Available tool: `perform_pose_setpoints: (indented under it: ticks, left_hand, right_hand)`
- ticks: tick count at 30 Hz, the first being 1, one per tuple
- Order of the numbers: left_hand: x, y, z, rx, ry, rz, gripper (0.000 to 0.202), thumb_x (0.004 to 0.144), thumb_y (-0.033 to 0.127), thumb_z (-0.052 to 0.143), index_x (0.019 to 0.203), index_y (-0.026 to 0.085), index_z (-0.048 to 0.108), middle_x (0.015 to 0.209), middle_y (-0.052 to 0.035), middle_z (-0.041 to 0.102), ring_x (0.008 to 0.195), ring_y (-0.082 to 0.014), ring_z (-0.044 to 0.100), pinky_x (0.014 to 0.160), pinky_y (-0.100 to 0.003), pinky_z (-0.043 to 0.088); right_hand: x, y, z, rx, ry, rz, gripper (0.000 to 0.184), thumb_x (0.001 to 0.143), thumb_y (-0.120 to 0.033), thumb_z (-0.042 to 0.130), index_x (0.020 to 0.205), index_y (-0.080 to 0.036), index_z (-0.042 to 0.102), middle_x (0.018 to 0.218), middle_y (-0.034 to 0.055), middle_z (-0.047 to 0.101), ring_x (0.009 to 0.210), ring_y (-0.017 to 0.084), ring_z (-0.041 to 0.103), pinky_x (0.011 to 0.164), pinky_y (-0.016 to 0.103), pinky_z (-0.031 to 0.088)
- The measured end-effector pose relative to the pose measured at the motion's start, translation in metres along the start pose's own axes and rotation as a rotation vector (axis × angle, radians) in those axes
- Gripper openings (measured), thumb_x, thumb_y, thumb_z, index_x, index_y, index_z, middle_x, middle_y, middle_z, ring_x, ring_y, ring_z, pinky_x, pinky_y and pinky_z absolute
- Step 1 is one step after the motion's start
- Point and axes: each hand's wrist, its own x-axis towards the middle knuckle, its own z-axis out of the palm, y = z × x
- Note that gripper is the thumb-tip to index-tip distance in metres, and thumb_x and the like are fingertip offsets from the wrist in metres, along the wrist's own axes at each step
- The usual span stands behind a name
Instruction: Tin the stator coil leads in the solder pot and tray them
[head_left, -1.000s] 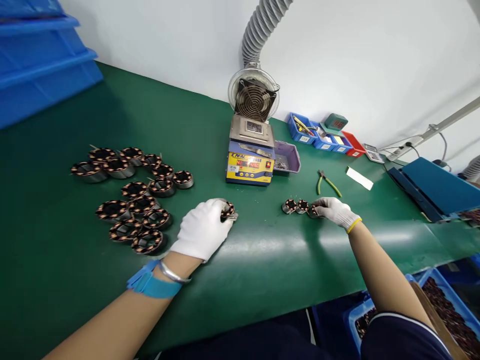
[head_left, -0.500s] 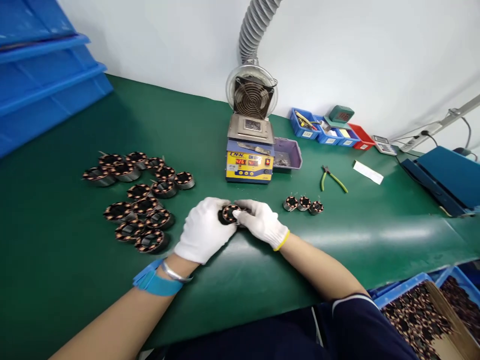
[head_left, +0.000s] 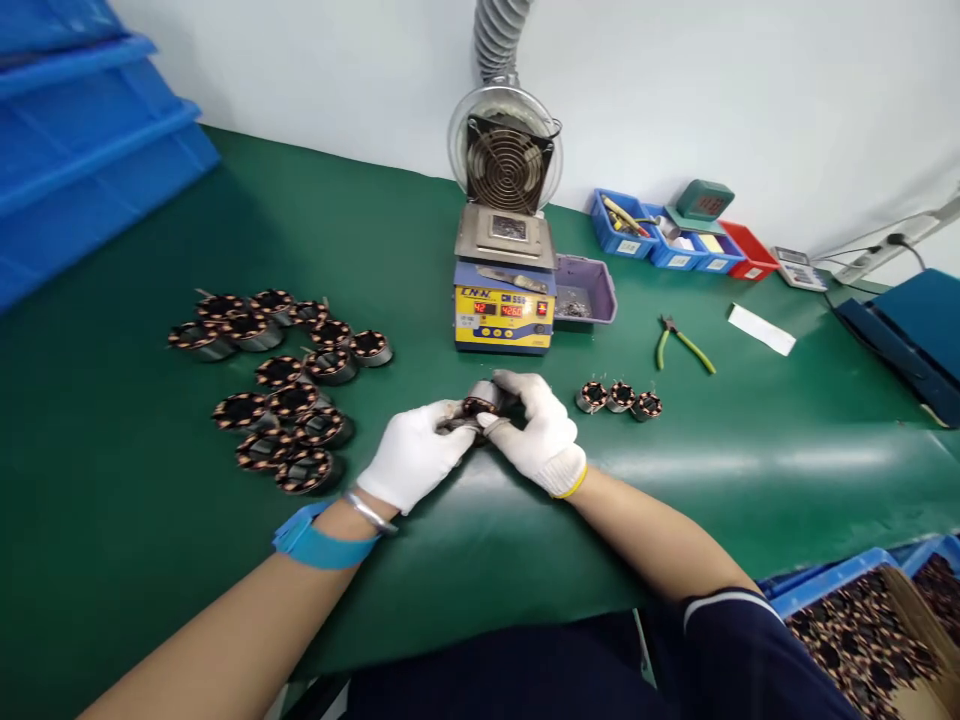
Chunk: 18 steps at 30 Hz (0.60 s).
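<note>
Both my hands wear white gloves and meet over the green mat (head_left: 480, 530). My left hand (head_left: 412, 455) and my right hand (head_left: 540, 430) are closed together on one copper-wound motor stator (head_left: 477, 408), which shows only partly between the fingers. To the right, three small stators (head_left: 619, 397) stand in a row on the mat. To the left lies a cluster of several larger stators (head_left: 285, 390).
A yellow-and-blue solder pot (head_left: 504, 300) with a fume fan (head_left: 505, 160) and hose stands behind my hands, a purple tray (head_left: 600, 285) beside it. Green-handled cutters (head_left: 682, 342), small blue and red bins (head_left: 675, 245), blue crates (head_left: 75, 140) and a bin of stators (head_left: 862, 640) surround the area.
My right hand left the three small stators and came across to join my left hand on the stator it holds. The stator is now tilted between both hands.
</note>
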Motion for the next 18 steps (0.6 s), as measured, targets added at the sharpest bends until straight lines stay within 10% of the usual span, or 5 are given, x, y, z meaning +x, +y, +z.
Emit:
perform_pose_setpoints:
  ticks: [7,13,18]
  left_hand:
    - [-0.004,0.014,-0.048,-0.390,-0.411,-0.099,0.020,0.077,0.035,0.057,0.075,0.016,0.062,0.049,-0.0007,0.059,0.039,-0.0115,0.047,0.040,-0.023,0.037]
    - [-0.003,0.013,-0.035,-0.214,-0.042,0.112,0.033,0.086,0.048,0.051,0.089,0.016,0.058,0.079,-0.0048,0.065,0.067,-0.0146,0.058,0.062,-0.027,0.046]
    - [-0.012,0.017,-0.017,-0.068,0.086,0.147,0.029,0.087,0.037,0.050,0.067,0.017,0.055,0.063,-0.0006,0.058,0.059,-0.0122,0.051,0.059,-0.025,0.043]
  right_hand:
    - [0.005,0.017,0.007,0.235,0.048,0.090,0.048,0.077,-0.032,0.068,0.122,-0.023,0.057,0.112,0.0058,0.065,0.093,0.018,0.065,0.089,0.036,0.054]
    - [0.002,0.020,0.012,0.304,0.032,0.121,0.049,0.076,-0.031,0.070,0.123,-0.023,0.056,0.112,0.0060,0.066,0.091,0.018,0.066,0.089,0.037,0.055]
    - [-0.001,0.013,0.014,0.338,-0.002,0.131,0.049,0.075,-0.029,0.071,0.122,-0.021,0.057,0.112,0.0071,0.066,0.090,0.018,0.066,0.086,0.035,0.056]
